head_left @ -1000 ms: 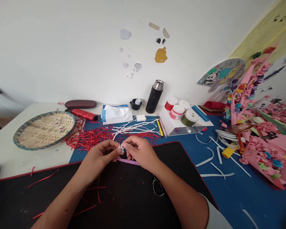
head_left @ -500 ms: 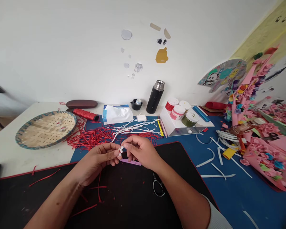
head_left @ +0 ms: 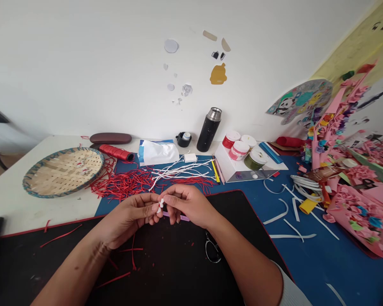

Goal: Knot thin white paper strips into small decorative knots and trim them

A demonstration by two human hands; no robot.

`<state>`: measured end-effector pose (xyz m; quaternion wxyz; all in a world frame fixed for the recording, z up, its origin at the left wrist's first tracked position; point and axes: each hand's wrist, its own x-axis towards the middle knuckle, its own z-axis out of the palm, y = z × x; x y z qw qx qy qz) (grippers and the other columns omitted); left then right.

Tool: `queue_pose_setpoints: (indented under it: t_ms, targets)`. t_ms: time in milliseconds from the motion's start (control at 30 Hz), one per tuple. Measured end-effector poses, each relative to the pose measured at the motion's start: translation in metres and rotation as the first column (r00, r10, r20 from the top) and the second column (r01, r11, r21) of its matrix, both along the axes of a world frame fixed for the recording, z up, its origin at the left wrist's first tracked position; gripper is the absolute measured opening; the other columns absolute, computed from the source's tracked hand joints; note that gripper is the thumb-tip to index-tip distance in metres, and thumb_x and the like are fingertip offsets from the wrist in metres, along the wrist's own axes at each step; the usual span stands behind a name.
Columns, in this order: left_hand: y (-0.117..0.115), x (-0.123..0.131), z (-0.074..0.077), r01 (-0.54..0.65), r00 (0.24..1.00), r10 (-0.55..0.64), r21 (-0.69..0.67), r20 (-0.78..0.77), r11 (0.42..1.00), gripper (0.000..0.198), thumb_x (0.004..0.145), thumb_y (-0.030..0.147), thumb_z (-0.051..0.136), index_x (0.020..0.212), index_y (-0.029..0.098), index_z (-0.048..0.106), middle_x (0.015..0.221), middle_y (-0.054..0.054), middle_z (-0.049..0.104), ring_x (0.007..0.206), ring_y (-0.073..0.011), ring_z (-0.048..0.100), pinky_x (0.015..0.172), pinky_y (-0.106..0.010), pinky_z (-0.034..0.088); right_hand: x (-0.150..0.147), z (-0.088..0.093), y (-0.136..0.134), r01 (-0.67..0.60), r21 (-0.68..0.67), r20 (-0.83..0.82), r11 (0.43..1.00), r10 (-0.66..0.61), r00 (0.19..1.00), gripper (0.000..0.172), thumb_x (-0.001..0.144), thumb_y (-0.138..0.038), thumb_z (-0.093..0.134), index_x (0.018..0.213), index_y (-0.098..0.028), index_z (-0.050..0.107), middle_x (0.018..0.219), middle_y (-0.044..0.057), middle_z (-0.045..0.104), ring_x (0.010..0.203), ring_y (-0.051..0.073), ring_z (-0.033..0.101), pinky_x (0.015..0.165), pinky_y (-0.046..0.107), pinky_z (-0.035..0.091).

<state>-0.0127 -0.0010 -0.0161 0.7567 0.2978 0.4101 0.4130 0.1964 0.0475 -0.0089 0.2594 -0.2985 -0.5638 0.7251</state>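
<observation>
My left hand (head_left: 127,219) and my right hand (head_left: 188,206) meet above the black mat (head_left: 166,259), their fingertips pinching a small white paper piece (head_left: 161,205) between them. The piece is tiny and partly hidden by my fingers, so its exact shape is hard to tell. Just below my right fingers lies a thin purple strip (head_left: 176,216), partly covered by my hands. Black-handled scissors (head_left: 212,250) rest on the mat below my right wrist.
Red paper shreds (head_left: 123,185) and white paper strips (head_left: 178,171) lie on the blue mat beyond my hands. A woven bamboo tray (head_left: 63,172), red twine spool (head_left: 116,152), tissue packet (head_left: 156,152), black flask (head_left: 209,129) and paint jars (head_left: 239,148) stand further back. Pink paper crafts (head_left: 359,212) pile up on the right.
The white piece now stands more upright between my fingertips, and my hands have drawn closer around it. The whole scene has shifted slightly right in view.
</observation>
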Motion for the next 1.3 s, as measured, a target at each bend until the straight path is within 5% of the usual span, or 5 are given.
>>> queue_pose_setpoints:
  t_ms: [1300]
  targets:
    - [0.0025, 0.0028, -0.0012, -0.040, 0.995, 0.049, 0.101, -0.091, 0.994, 0.042, 0.072, 0.038, 0.099, 0.100, 0.018, 0.075, 0.079, -0.003, 0.076, 0.074, -0.0163, 0.065, 0.068, -0.027, 0.049, -0.0019, -0.0052, 0.0001, 0.067, 0.110, 0.085, 0.992, -0.076, 0.993, 0.017, 0.099, -0.035, 0.066, 0.099, -0.018, 0.069, 0.062, -0.004, 0.066, 0.051, 0.011, 0.063, 0.051, 0.021, 0.047]
